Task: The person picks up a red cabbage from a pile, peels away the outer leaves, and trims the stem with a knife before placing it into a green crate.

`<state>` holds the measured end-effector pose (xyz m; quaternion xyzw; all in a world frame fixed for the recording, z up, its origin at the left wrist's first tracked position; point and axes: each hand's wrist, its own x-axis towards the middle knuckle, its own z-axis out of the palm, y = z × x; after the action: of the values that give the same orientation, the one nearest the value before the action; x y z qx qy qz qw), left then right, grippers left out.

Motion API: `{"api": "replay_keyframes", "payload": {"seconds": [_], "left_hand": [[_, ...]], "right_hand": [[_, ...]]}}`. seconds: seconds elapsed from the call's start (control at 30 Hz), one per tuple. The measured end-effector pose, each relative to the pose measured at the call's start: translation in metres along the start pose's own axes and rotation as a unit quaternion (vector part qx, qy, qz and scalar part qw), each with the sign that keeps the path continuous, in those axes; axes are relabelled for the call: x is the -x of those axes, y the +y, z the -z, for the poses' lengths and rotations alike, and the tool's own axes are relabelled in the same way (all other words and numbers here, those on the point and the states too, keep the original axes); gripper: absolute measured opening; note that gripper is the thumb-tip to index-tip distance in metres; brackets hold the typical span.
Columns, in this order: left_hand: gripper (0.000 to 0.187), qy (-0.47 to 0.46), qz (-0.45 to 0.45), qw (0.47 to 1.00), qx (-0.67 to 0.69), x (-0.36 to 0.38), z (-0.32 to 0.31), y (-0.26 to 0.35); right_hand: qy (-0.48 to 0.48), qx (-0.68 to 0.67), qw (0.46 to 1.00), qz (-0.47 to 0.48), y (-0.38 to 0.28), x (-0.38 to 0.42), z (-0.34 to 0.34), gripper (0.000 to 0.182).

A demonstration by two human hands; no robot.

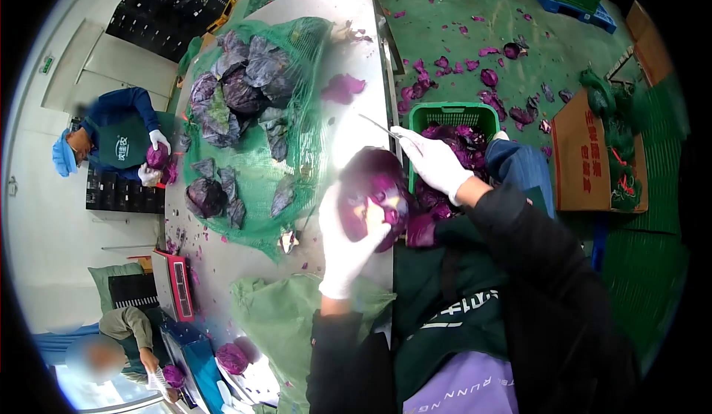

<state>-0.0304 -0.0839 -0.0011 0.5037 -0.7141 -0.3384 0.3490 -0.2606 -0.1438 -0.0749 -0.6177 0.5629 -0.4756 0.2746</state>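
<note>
Green floor [460,14] littered with purple leaves; steel table [348,14] carries a green net [252,169] of cabbages. Green crate [452,111] sits beside it. My left hand [345,247], fingers wrapped, grips a purple cabbage [374,191] above the table edge. My right hand [434,160] pinches a knife [378,126].

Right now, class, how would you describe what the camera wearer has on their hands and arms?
Both the left hand and the right hand wear thin white gloves. Both arms are in black long sleeves, over a dark green apron bearing white lettering.
</note>
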Motion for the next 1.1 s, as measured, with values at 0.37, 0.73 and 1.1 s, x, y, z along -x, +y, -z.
{"api": "replay_keyframes", "payload": {"seconds": [0.37, 0.73, 1.1], "left_hand": [[0.092, 0.082, -0.066, 0.987, -0.123, 0.006, -0.008, -0.010], [0.094, 0.078, 0.051, 0.995, 0.025, 0.017, -0.013, 0.006], [0.098, 0.114, 0.029, 0.983, -0.141, 0.013, -0.029, 0.014]], "right_hand": [[-0.110, 0.089, 0.990, -0.005, -0.073, 0.067, 0.005, 0.042], [-0.148, -0.017, 0.962, -0.230, 0.016, 0.029, -0.007, 0.041], [-0.253, 0.028, 0.967, 0.004, -0.071, 0.010, 0.021, 0.048]]}}
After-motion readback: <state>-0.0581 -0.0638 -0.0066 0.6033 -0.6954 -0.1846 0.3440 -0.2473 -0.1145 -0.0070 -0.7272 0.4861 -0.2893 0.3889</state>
